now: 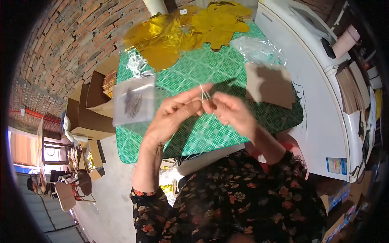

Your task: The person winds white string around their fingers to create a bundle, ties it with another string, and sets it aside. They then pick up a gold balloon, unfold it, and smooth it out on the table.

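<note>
A thin white string is looped over the index finger of my left hand, whose thumb and fingers are closed on it. Across from it, my right hand pinches the same string; it is slightly blurred and the exact grip is partly hidden. Both hands are raised over a table with a green checked cover. Beyond them lie flat, shiny gold foil pieces. A tangle of white string rests near the table's left edge.
Left on the table is a clear plastic bag with thin dark marks or contents. Brown cardboard sheets and crumpled clear plastic lie on the right. A white appliance borders the table; cardboard boxes stand left.
</note>
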Demonstrator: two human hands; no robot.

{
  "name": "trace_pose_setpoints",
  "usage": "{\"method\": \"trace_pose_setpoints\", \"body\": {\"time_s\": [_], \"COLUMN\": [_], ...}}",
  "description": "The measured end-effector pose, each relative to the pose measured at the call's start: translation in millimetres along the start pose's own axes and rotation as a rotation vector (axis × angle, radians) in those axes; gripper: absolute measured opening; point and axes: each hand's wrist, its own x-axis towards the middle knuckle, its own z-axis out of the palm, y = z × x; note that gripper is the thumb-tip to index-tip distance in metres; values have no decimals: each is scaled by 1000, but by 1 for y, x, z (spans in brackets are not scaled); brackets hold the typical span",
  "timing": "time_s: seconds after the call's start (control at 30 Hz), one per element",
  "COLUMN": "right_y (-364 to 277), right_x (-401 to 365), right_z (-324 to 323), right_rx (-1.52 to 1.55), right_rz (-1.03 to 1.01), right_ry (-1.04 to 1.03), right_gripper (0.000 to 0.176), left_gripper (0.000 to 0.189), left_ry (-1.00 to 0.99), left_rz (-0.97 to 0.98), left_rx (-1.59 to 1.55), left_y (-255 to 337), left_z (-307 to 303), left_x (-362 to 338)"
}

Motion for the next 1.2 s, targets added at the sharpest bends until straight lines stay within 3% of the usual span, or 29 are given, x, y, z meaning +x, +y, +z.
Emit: {"method": "trace_pose_setpoints", "body": {"time_s": [0.03, 0.07, 0.13, 0.23, 0.37, 0.4, 0.5, 0.57, 0.6, 0.67, 0.77, 0.87, 0.9, 0.93, 1.0, 1.03, 1.1, 1.2], "right_y": [7, 18, 19, -17, -28, -27, -4, 27, 21, 27, 24, -8, -8, -6, -5, 10, 45, 23], "right_x": [-5, -9, -12, -16, 4, 13, 24, 21, 9, -3, -11, -8, 0, 9, 21, 20, 12, -11], "right_z": [8, 4, 8, 10, -11, -13, -24, -19, -2, 16, 22, 12, 1, 0, -16, -15, 0, 23], "right_rx": [3, 27, -246, -325, -433, -263, -454, -428, -312, -170, -335, -397, -440, -147, -321, -207, -26, -356], "right_rz": [51, 116, 6, -74, -251, -259, -235, -238, -13, -5, -141, -173, -253, -286, -124, -117, -105, -22], "right_ry": [35, -67, -156, -223, -91, -70, 62, 32, 46, 52, -106, -147, -113, -60, 108, 61, -57, -169], "right_gripper": [25, 25, 22, 22, 20, 19, 16, 15, 18, 20, 21, 16, 15, 14, 14, 14, 16, 17], "left_gripper": [39, 40, 43, 40, 39, 38, 35, 35, 35, 35, 36, 34, 36, 36, 36, 35, 35, 34], "left_ry": [7, 49, 129, 200, 187, 99, -107, -16, 31, 188, 316, 281, 167, 108, -11, 45, 153, 224], "left_rz": [12, 38, 84, 2, 81, 38, -24, 40, 71, -8, -28, 89, 53, 21, -44, 63, 79, 108], "left_rx": [-8, 74, 237, 308, 595, 530, 369, 187, 96, 164, 229, 403, 426, 406, 365, 250, 263, 285], "left_y": [-1, -4, -12, -10, -34, -28, -12, -21, -23, -20, -33, -51, -50, -44, -28, -28, -23, -33], "left_z": [-3, -7, -15, -14, -11, -5, 5, 5, 5, -4, -22, -21, -19, -13, 2, 9, 5, -9], "left_x": [3, 6, 10, 9, 3, 0, -7, -7, -7, -5, 4, 1, -3, -7, -16, -19, -18, -8]}}
